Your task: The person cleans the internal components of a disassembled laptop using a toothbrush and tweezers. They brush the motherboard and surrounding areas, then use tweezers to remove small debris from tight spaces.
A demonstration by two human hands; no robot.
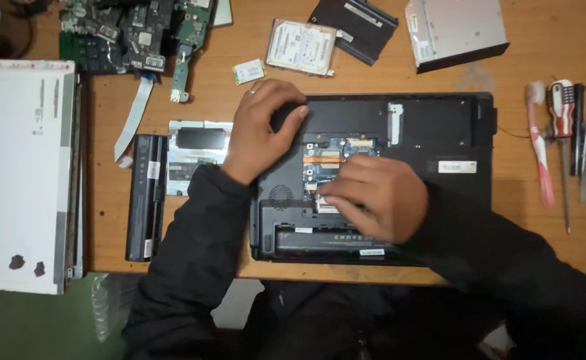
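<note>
A black laptop base (439,133) lies upside down on the wooden desk, its bottom cover off and a circuit board (339,150) exposed in the open bay. My left hand (259,130) rests on the base's upper left corner, fingers curled over the edge. My right hand (373,197) is over the open bay, fingertips pinched at a small part on the board; what they grip is hidden.
Left of the base lie a long black battery (145,197), a metal cover plate (196,150) and a white display panel (19,173). Behind: loose circuit boards (126,33), a hard drive (301,47), a small card (248,71), an optical drive (454,30). Screwdrivers and a toothbrush (559,140) sit right.
</note>
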